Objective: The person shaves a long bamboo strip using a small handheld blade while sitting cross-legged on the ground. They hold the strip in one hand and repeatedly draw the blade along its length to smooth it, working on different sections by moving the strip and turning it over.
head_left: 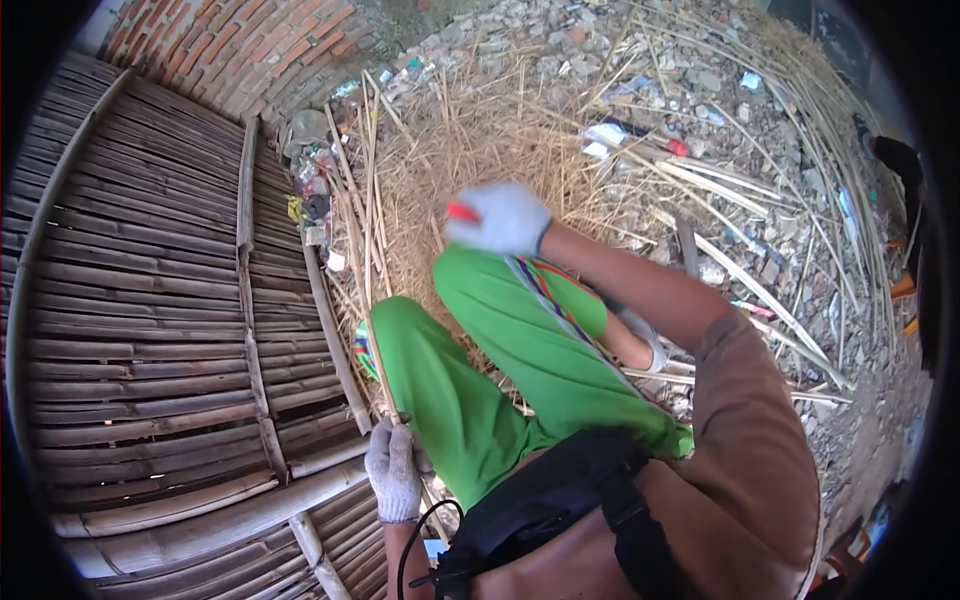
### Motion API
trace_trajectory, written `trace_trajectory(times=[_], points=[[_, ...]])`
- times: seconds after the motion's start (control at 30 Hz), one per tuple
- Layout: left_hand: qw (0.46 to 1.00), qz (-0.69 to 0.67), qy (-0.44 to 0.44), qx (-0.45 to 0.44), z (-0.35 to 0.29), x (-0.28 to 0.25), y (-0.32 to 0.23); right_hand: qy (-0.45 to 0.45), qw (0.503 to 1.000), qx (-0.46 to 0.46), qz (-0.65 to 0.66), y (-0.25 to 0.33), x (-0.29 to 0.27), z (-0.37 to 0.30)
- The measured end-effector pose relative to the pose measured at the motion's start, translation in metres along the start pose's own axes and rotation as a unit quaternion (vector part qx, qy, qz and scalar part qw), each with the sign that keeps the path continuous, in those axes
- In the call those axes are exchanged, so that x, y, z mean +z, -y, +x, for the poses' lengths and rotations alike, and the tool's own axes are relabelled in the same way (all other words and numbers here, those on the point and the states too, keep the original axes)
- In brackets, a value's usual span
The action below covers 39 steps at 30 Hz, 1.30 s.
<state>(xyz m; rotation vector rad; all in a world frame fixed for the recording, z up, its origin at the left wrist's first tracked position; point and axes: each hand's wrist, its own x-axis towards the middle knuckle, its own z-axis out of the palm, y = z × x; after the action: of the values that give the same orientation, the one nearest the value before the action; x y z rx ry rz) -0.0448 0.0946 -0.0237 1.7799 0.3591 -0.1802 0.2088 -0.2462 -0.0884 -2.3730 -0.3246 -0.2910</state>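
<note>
My left hand (394, 470), in a pale knit glove, is closed round the lower end of a thin bamboo strip (377, 345) beside my left knee. The strip rises past the knee toward the far side. Above my right knee, my right hand (508, 220), gloved too and slightly blurred, is wrapped round a small tool with a red handle (462, 212). What lies at the tool's working end cannot be made out. Green trousers (510, 330) cover both bent knees. Loose straw-like shavings (480, 150) spread on the ground just beyond the hands.
A bamboo slat panel (150, 300) stands close on the left, with a brick wall (230, 45) behind. Long split strips (750, 275) lie over rubble and litter on the right. Part of another person in dark clothing (905, 190) shows at the far right edge.
</note>
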Motion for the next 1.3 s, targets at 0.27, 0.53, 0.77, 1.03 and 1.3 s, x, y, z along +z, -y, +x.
trace_trajectory(times=[0.27,0.53,0.77,1.03,1.3], points=[[0.999,0.031,0.025,0.033,0.007,0.012,-0.02,0.134,0.989,0.052,-0.039,0.015,-0.011,0.038],[0.996,-0.013,0.017,0.088,0.047,0.013,-0.072,0.016,0.996,0.054,-0.062,0.015,-0.029,0.083],[0.974,0.017,0.082,0.211,0.132,0.039,-0.176,-0.172,0.962,-0.214,-0.001,0.131,-0.116,0.096],[0.914,0.179,0.118,0.344,0.157,0.112,-0.249,-0.118,0.987,-0.11,0.01,0.106,-0.192,0.114],[0.754,0.256,0.115,0.594,0.181,0.206,-0.224,-0.204,0.978,-0.007,0.041,0.011,-0.219,0.086]])
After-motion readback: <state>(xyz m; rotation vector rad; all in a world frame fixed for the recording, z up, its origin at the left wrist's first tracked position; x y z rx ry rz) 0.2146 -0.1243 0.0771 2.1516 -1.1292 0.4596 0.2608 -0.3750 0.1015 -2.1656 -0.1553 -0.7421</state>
